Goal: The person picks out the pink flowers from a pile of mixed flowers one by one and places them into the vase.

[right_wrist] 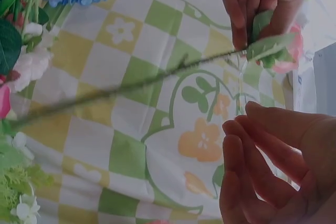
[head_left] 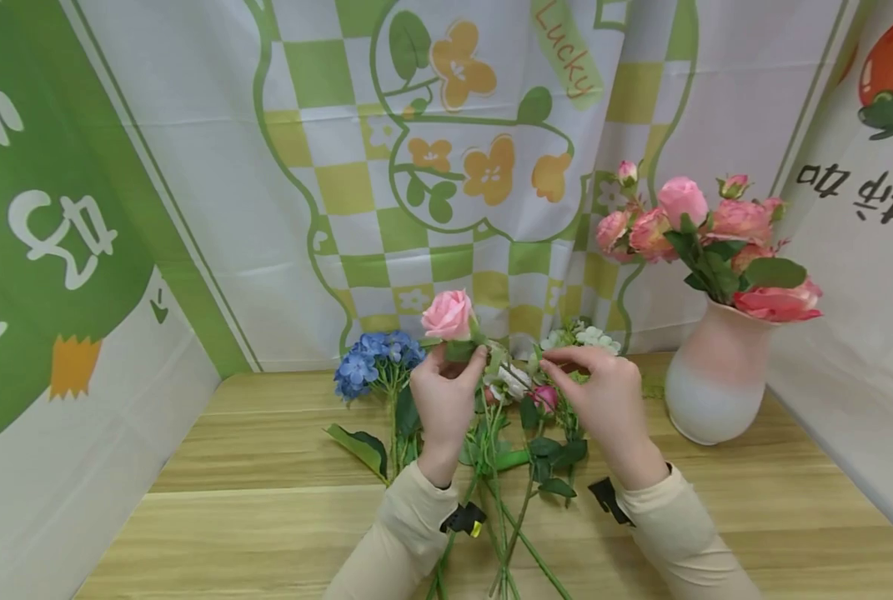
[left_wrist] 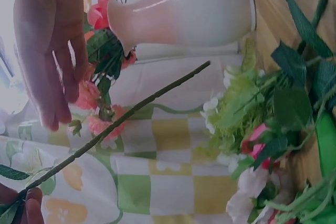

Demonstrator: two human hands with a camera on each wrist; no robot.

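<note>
My left hand [head_left: 444, 404] pinches a pink rose [head_left: 449, 315] just under its bloom, by the green leaves. The rose's long dark stem [left_wrist: 131, 111] slants away toward the flowers on the table, its cut end free in the left wrist view. Opposite it, my right hand [head_left: 607, 408] is raised, apart from the bloom. In the right wrist view the right thumb and forefinger [right_wrist: 233, 129] come close together near the rose. Whether something thin lies between these fingertips is too unclear to tell. Leaves and fingers partly cover the rose's base.
On the wooden table [head_left: 266, 517] lie a blue hydrangea [head_left: 371, 360], white flowers [head_left: 596, 337], a deep pink bud [head_left: 544, 397] and several crossing green stems. A pink-and-white vase [head_left: 716, 383] with pink flowers [head_left: 682, 202] stands at right. A patterned cloth [head_left: 326, 75] hangs behind.
</note>
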